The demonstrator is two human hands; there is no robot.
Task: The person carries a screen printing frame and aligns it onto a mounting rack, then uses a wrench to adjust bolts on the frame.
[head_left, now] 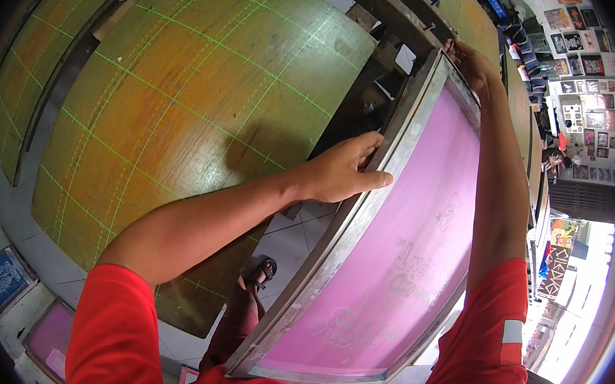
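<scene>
Head view: screen (397, 249) — a big printing frame with pink mesh stretched in a grey metal border — fills the centre and right of the picture, running from the lower middle up to the upper right. Both hands have it. The left hand (341, 171) is clamped on the left rail about halfway along, fingers wrapped over the metal edge, thumb lying along it. The right hand (473, 64) grips the far top corner in the upper right, arm stretched full length over the right rail, red sleeve at the lower right.

Judged from its build, the screen should handle as stiff and fairly light for its size, though awkward — broad and long, apt to swing. The metal rails look paint-flecked rather than slick, so grip should be sure. The mesh is the tender part: taut, thin, carrying a faint pale design, and likely to dent or tear under a fingertip. Hold belongs on the rails or corners, as both hands do now, never on the pink.

Its long axis runs diagonally, near end at the lower middle by the person's chest, far end pointing to the upper right. The mesh face is turned up toward the camera, tilted a little to the right.

Left of it lies a wooden table (185, 96) marked with green grid lines, well apart from the frame. A sandalled foot (264, 270) shows on the tiled floor below.
</scene>
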